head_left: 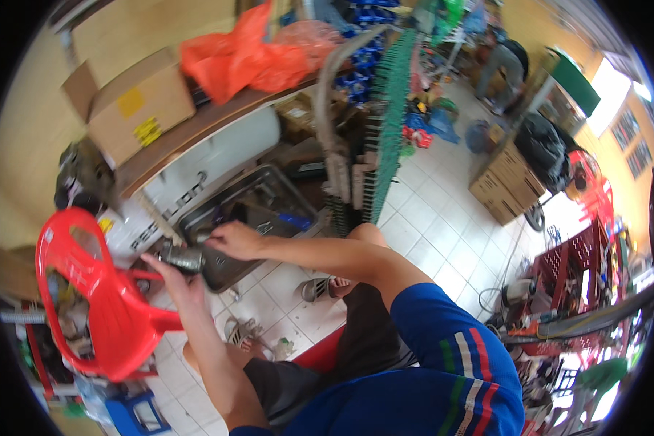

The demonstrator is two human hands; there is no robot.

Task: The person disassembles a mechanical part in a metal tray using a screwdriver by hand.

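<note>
big dark capital letters (190, 192) stand on a white rounded casing (245, 140). a yellow label (147, 132) with dark marks sits on an open cardboard box (156, 97); its print, like that on the stacked cartons (512, 180), is too small to read.

You've got two hands (236, 241), one cylindrical metal part (184, 259), one tray (224, 272), two sandals (315, 290) and, at your left, one red chair (116, 320), one flap-up carton (142, 109).
</note>
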